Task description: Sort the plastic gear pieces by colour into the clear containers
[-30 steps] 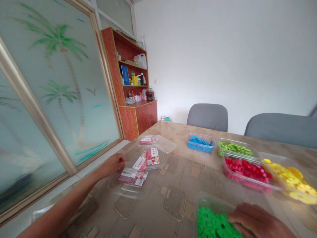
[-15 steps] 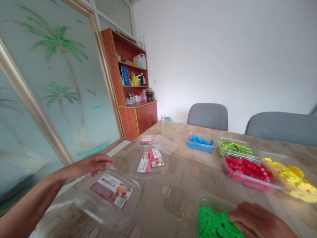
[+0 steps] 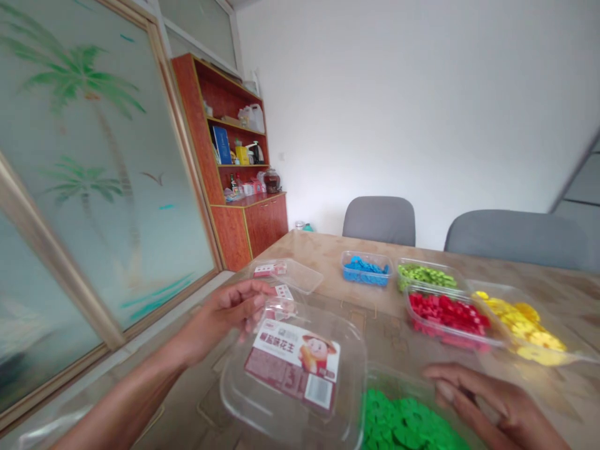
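My left hand (image 3: 239,306) pinches the edge of a clear plastic lid (image 3: 349,350) with a red and white label. The lid is held tilted over the table, its right side overlapping the view of a clear plastic box (image 3: 398,373). Green flower-shaped plastic pieces (image 3: 405,422) fill that box. At the box's far right corner, my right hand (image 3: 492,400) has its thumb and forefinger closed on the rim. Farther left, two more labelled lids lie on the table: a far lid (image 3: 307,275) and a nearer lid (image 3: 282,292), partly hidden behind my left hand and the held lid.
Across the table (image 3: 319,247) stand clear boxes of blue pieces (image 3: 365,270), light green pieces (image 3: 426,275), red pieces (image 3: 447,315) and yellow pieces (image 3: 525,328). Two grey chairs (image 3: 379,220) are beyond the far edge. A wooden cabinet (image 3: 265,225) stands behind, left.
My left hand has carried the lid rightward, up to the box of green pieces. My right hand has shifted from over the pieces to the box's corner. The view has turned slightly right.
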The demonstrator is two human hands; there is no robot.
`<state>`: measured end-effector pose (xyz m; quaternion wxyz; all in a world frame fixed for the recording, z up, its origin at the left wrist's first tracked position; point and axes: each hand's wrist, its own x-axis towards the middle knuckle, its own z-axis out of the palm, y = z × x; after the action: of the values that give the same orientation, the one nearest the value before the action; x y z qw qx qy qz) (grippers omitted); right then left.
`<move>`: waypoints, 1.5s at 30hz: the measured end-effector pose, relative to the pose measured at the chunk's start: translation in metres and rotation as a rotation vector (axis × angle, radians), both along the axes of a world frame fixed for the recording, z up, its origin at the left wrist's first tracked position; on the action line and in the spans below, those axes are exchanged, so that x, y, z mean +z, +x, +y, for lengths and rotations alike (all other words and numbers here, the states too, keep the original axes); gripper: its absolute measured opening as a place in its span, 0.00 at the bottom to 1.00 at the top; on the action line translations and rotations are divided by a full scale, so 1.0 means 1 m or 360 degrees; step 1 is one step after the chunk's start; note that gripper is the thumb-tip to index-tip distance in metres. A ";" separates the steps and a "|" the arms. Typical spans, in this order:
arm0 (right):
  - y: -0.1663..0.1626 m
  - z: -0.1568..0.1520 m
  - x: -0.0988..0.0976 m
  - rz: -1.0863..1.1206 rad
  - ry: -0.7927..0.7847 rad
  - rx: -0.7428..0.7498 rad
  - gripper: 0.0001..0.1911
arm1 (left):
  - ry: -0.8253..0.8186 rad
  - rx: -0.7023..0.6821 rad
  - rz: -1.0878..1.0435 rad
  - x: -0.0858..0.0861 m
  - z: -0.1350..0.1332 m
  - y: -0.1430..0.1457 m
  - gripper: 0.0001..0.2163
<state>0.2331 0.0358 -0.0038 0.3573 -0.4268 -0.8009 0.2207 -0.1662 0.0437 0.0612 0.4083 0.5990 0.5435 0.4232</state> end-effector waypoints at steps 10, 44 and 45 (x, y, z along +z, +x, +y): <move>-0.003 -0.009 0.018 0.0452 -0.0468 -0.0135 0.25 | -0.0129 -0.0273 -0.0298 -0.029 0.017 0.100 0.20; 0.014 -0.008 -0.045 0.0431 -0.0597 -0.0322 0.24 | -0.0559 -0.0321 -0.0484 -0.094 -0.003 0.151 0.20; 0.012 -0.009 -0.043 0.0441 -0.0593 -0.0333 0.24 | -0.0606 -0.0308 -0.0568 -0.095 -0.002 0.151 0.21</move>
<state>0.2452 0.0267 -0.0464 0.3998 -0.5314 -0.6412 0.3828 -0.0156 0.0415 -0.0341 0.6413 0.4766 0.4731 0.3711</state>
